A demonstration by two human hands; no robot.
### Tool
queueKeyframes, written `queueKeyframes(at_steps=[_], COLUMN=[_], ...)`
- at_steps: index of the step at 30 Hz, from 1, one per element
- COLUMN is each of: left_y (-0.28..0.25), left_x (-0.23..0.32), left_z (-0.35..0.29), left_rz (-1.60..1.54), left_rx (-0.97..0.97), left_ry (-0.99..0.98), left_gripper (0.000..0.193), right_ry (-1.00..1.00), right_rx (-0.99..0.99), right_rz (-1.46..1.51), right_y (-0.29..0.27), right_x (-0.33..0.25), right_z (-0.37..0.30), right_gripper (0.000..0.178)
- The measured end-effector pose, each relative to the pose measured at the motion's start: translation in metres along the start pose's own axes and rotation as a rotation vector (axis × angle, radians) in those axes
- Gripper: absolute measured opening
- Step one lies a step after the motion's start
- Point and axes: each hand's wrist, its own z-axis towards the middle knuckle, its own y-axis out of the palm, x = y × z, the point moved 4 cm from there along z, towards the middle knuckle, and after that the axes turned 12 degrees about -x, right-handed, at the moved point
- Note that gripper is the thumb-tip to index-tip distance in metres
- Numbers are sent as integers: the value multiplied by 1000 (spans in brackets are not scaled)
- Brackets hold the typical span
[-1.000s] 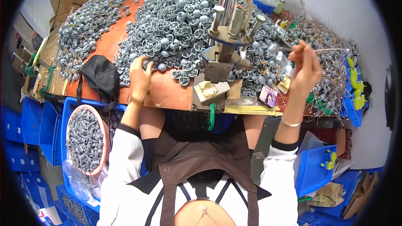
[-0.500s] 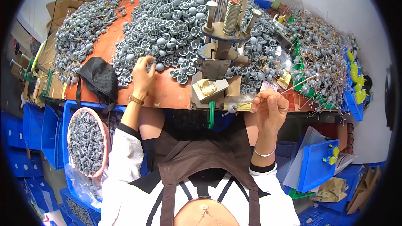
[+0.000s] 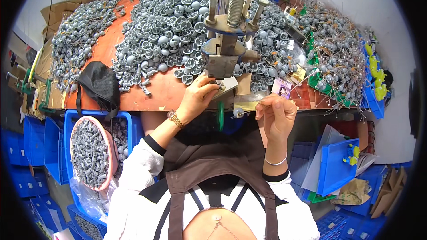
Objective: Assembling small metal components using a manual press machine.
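Observation:
My left hand [image 3: 198, 97] is at the pale block fixture [image 3: 229, 85] under the head of the hand press [image 3: 223, 64]. Its fingertips are pinched together over the fixture; whatever small piece they hold is mostly hidden by them. Between the thumb and fingers of my right hand [image 3: 278, 110] is a thin rod [image 3: 303, 81], slanting up to the right. A grey ball [image 3: 238, 112] sits on the rod's lower left end, just right of the press's green handle [image 3: 221, 115].
A large heap of grey half shells and balls [image 3: 167, 31] covers the table behind the press. Rods with grey balls [image 3: 336, 53] pile up at right, more parts [image 3: 82, 40] at left. A black cloth bag [image 3: 101, 84] lies by the front edge. A pink tub [image 3: 112, 160] of small grey parts stands below.
My left hand has moved right from the heap of grey shells to the fixture under the press. My right hand still holds the rod, in nearly the same place.

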Motion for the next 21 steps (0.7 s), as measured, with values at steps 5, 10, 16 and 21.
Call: queueKeyframes(at_steps=[5, 10, 16, 21], left_y=[10, 2, 16, -69], left_x=[14, 25, 36, -6], left_z=[-3, 1, -12, -44], left_rz=[219, 391, 520, 511], left_rx=[184, -20, -64, 115], left_ry=[42, 9, 34, -184], left_gripper=[15, 18, 34, 47], right_ry=[60, 147, 268, 265], right_rx=[26, -1, -45, -261], right_rz=[2, 0, -45, -106], right_y=[7, 12, 22, 17], right_x=[13, 13, 17, 7], right_z=[-2, -1, -1, -9], right_gripper=[30, 31, 27, 23])
